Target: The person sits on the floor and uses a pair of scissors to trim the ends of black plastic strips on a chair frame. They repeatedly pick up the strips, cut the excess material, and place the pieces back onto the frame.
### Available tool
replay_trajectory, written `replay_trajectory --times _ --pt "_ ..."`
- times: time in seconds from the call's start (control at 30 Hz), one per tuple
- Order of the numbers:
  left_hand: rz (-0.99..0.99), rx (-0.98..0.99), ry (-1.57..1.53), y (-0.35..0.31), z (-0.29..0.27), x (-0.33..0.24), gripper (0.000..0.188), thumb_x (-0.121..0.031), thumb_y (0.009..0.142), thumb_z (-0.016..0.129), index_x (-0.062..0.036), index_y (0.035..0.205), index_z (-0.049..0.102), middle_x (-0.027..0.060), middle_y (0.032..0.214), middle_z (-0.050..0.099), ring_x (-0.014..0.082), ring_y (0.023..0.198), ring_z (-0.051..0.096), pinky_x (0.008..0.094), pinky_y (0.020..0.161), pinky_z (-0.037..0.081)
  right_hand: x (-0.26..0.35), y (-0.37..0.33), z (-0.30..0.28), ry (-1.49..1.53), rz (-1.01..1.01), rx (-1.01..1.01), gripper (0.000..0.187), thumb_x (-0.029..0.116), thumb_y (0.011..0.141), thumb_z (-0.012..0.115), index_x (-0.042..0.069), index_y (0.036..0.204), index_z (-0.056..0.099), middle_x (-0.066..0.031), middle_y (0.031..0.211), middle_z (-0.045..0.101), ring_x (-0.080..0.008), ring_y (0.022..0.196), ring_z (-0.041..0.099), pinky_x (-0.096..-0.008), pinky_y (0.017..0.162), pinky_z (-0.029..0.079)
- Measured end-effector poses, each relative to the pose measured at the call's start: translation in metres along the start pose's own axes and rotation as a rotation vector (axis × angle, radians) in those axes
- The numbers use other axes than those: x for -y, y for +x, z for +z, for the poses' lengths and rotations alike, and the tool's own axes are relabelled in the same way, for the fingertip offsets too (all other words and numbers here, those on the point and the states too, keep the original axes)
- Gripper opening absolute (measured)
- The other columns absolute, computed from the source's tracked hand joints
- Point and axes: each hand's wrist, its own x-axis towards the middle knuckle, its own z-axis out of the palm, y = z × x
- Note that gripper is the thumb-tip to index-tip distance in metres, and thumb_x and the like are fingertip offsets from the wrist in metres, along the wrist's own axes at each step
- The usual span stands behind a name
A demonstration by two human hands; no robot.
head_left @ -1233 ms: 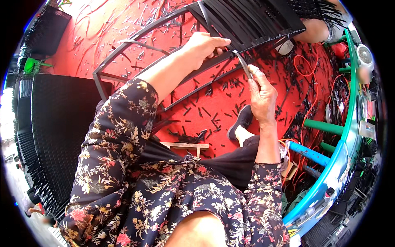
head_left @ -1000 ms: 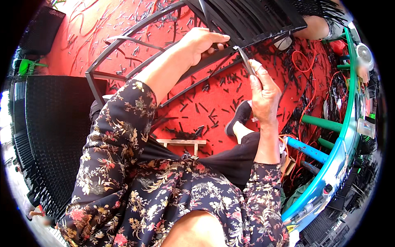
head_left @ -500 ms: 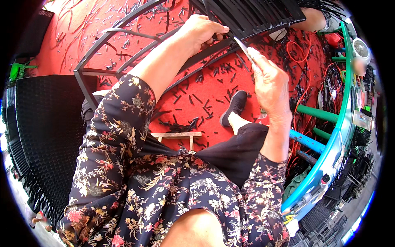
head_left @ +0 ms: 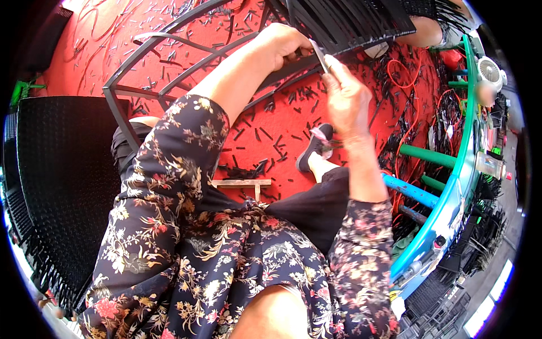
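Across the top lies a black metal chair-like frame partly woven with flat black strips. My left hand is at the edge of the weave with its fingers curled in; whatever they pinch is hidden. In my right hand is a knife with a narrow silver blade, its handle covered by my fingers. The blade's tip points up-left, close to my left fingertips and the woven edge. A blurred pink and white thing shows below my right wrist, in front of my black shoe.
Black strip scraps are scattered over the red floor. A small wooden stool stands between my legs. On the left is a black woven panel. To the right, a blue-green rack carries a white fan. Another person's limb shows at top right.
My right hand has moved left and slightly up with the knife, bringing the blade closer to my left hand. My left hand has shifted only slightly. The pink blur has appeared by the shoe.
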Motion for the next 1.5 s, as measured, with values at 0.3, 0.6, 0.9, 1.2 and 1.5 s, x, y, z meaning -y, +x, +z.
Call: replay_trajectory --times 0.3,0.6,0.9,1.2,1.5 --pt "-0.053 0.053 0.003 -0.013 0.012 0.007 0.017 -0.013 0.075 0.067 -0.0029 0.066 0.058 0.0020 0.057 0.051 0.0077 0.041 0.036 0.0239 0.037 0.026 0.004 -0.008 -0.047 -0.086 0.018 0.130 0.031 0.002 0.083 0.053 0.005 0.114 0.056 -0.0169 0.099 0.062 -0.0317 0.090 0.061 -0.0355 0.078 0.049" --pt "0.070 0.092 0.130 -0.022 0.012 0.006 0.020 -0.024 0.074 0.069 -0.0070 0.067 0.061 -0.0019 0.053 0.053 0.0045 0.039 0.037 0.0214 0.036 0.026 0.002 -0.019 -0.055 -0.095 0.134 0.194 0.032 -0.002 0.084 0.053 0.002 0.115 0.056 -0.0136 0.109 0.062 -0.0208 0.102 0.059 -0.0293 0.087 0.046" --pt "0.098 0.066 0.125 -0.019 0.012 0.005 0.015 -0.021 0.072 0.071 -0.0075 0.072 0.065 -0.0014 0.059 0.056 0.0051 0.042 0.040 0.0213 0.036 0.028 -0.001 -0.023 -0.057 -0.057 0.135 0.128 0.031 -0.002 0.084 0.054 0.003 0.114 0.057 -0.0122 0.109 0.062 -0.0189 0.102 0.059 -0.0290 0.086 0.047" --pt "0.099 0.057 0.090 -0.021 0.012 -0.001 0.014 -0.019 0.073 0.070 -0.0065 0.072 0.065 -0.0017 0.059 0.056 0.0053 0.041 0.038 0.0218 0.037 0.028 -0.013 -0.022 -0.044 -0.029 -0.005 0.085 0.029 0.003 0.083 0.055 0.006 0.112 0.058 -0.0159 0.096 0.063 -0.0316 0.086 0.062 -0.0348 0.073 0.050" --pt "0.041 0.026 0.049 -0.020 0.010 -0.006 0.013 -0.018 0.074 0.069 -0.0076 0.068 0.063 -0.0019 0.057 0.054 0.0052 0.043 0.036 0.0222 0.039 0.026 -0.009 -0.003 -0.048 0.078 0.194 0.176 0.027 0.005 0.082 0.058 0.004 0.109 0.058 -0.0155 0.081 0.064 -0.0230 0.072 0.064 -0.0304 0.065 0.048"
